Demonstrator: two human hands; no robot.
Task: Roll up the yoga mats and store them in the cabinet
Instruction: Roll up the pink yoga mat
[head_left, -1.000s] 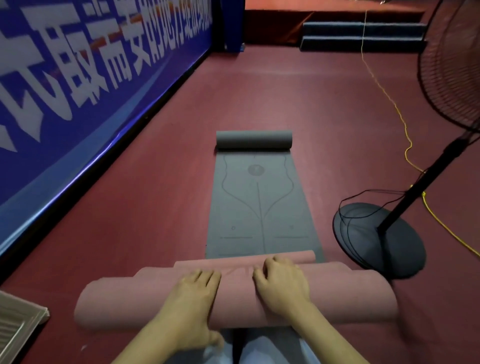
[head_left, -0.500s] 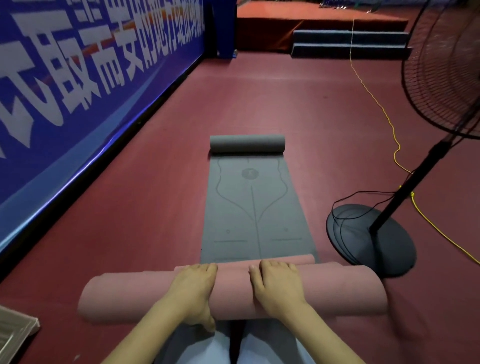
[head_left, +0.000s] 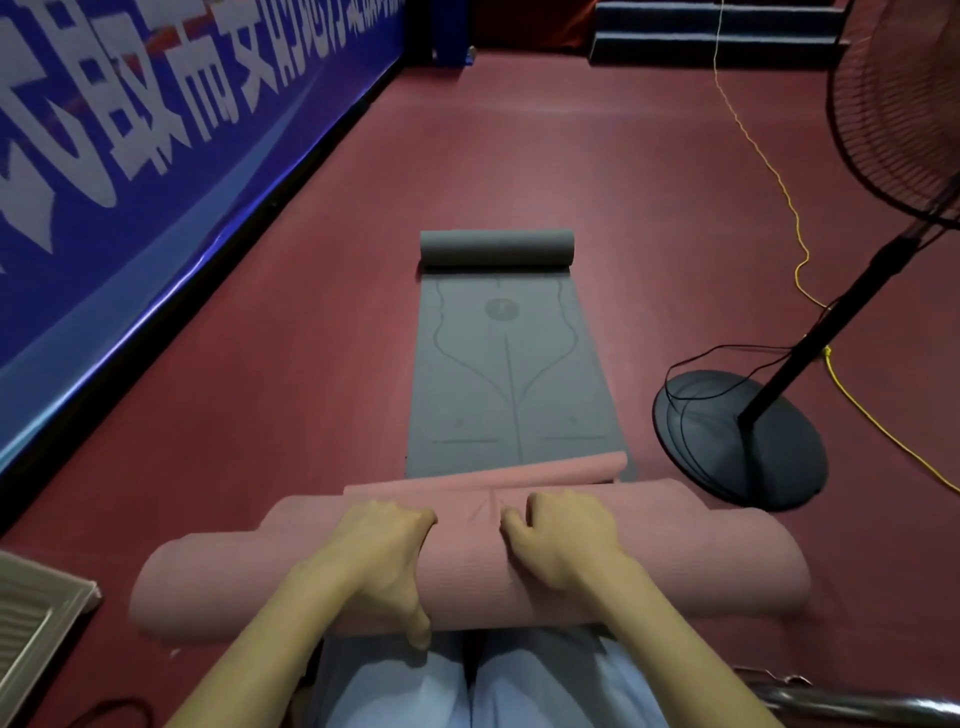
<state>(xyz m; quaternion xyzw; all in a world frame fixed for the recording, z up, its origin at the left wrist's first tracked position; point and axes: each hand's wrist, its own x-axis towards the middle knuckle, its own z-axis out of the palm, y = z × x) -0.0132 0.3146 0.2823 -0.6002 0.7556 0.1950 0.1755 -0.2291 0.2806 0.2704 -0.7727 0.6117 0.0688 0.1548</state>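
Since a moment ago both hands have curled tighter over the pink mat (head_left: 701, 551), fingers now bent where they lay flatter. Left hand (head_left: 379, 551) and right hand (head_left: 563, 538) grip the thick pink roll lying across the near end of the grey mat (head_left: 511, 374), on the red floor (head_left: 291, 364), with the fan base (head_left: 743, 441) just beside it.
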